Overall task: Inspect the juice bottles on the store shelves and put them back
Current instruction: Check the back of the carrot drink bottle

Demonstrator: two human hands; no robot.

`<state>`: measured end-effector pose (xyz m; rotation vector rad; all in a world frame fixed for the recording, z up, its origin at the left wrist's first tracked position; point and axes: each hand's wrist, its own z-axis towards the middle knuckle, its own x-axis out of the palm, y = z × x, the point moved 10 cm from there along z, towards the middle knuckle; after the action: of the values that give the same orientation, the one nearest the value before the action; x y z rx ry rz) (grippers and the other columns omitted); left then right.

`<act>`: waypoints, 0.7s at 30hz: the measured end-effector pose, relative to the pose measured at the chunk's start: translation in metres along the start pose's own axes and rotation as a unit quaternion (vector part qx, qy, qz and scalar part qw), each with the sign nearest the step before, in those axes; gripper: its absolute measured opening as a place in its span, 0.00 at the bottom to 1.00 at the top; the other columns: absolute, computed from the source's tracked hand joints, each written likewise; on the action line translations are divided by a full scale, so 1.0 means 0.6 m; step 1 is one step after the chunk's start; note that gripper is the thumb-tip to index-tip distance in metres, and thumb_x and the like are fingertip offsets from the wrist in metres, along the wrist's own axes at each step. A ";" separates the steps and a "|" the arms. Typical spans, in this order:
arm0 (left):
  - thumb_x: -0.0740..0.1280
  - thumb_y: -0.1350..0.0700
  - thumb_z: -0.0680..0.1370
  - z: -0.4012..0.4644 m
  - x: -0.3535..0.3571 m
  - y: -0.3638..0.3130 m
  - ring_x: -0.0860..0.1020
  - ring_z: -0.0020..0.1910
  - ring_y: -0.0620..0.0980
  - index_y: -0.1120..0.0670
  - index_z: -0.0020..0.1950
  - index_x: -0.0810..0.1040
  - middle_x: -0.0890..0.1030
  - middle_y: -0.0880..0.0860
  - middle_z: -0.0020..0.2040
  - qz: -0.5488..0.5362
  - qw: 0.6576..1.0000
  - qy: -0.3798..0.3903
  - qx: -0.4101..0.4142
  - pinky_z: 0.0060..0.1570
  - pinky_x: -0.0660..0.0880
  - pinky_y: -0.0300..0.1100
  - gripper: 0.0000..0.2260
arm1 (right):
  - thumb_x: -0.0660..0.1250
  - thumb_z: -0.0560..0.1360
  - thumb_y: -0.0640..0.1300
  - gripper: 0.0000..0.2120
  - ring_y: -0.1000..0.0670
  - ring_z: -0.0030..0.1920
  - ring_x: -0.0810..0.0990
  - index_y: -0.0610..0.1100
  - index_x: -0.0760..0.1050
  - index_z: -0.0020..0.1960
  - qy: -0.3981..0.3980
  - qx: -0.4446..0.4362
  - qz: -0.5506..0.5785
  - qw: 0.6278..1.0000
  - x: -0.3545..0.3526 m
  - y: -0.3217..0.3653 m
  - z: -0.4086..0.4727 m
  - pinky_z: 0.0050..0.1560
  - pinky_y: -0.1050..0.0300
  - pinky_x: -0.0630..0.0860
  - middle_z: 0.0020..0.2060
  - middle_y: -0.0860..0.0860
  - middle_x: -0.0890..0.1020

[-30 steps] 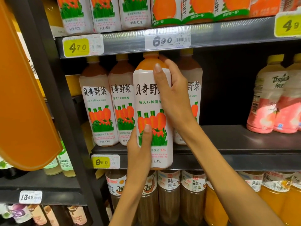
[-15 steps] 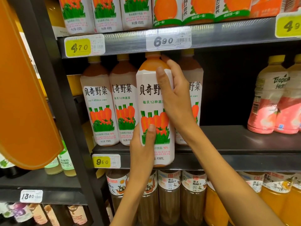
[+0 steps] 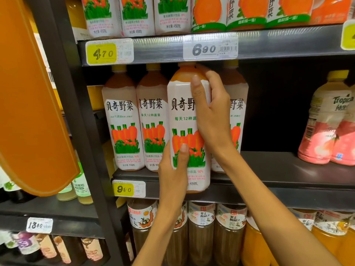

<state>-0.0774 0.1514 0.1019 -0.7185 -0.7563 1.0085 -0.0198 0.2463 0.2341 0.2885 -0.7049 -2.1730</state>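
Both hands are gripping an upright carrot juice bottle [image 3: 185,120] at the shelf's [image 3: 278,169] front edge: left hand [image 3: 173,175] low, right hand [image 3: 213,112] high.

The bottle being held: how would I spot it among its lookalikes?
Find the middle shelf above the yellow 9.80 price tag. Of the carrot-label bottles there, it is the carrot juice bottle forward of the row, gripped by the left hand and right hand.

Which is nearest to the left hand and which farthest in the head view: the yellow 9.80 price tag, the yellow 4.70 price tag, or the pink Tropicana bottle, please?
From the left hand:
1. Yellow 9.80 price tag, just to its left on the shelf edge.
2. Yellow 4.70 price tag, up on the higher shelf edge.
3. Pink Tropicana bottle, far right.
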 end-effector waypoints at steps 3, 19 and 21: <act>0.59 0.42 0.72 -0.004 0.009 -0.006 0.77 0.51 0.30 0.53 0.65 0.72 0.79 0.38 0.53 0.036 0.999 0.007 0.019 0.44 0.71 0.22 0.25 | 0.59 0.81 0.46 0.17 0.41 0.59 0.77 0.36 0.69 0.65 0.000 -0.006 -0.013 1.000 -0.002 -0.004 -0.001 0.61 0.40 0.72 0.57 0.39 0.78; 0.64 0.46 0.76 -0.053 0.004 -0.041 0.69 0.65 0.52 0.55 0.73 0.61 0.70 0.55 0.65 0.422 0.902 -0.038 0.083 0.59 0.73 0.51 0.29 | 0.65 0.79 0.44 0.19 0.47 0.62 0.76 0.39 0.70 0.67 -0.082 -0.050 -0.018 0.995 -0.035 -0.006 -0.019 0.61 0.44 0.75 0.60 0.49 0.76; 0.66 0.49 0.76 -0.053 0.002 -0.033 0.69 0.65 0.53 0.56 0.74 0.62 0.70 0.56 0.64 0.422 0.902 -0.037 0.086 0.62 0.71 0.52 0.29 | 0.65 0.79 0.43 0.18 0.48 0.63 0.75 0.38 0.70 0.67 -0.098 -0.066 -0.030 0.993 -0.037 0.001 -0.023 0.62 0.46 0.74 0.59 0.51 0.74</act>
<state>-0.0414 0.1398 0.1010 -0.8739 -0.3916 1.8738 0.0006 0.2580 0.2224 0.0278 -0.6623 -2.3143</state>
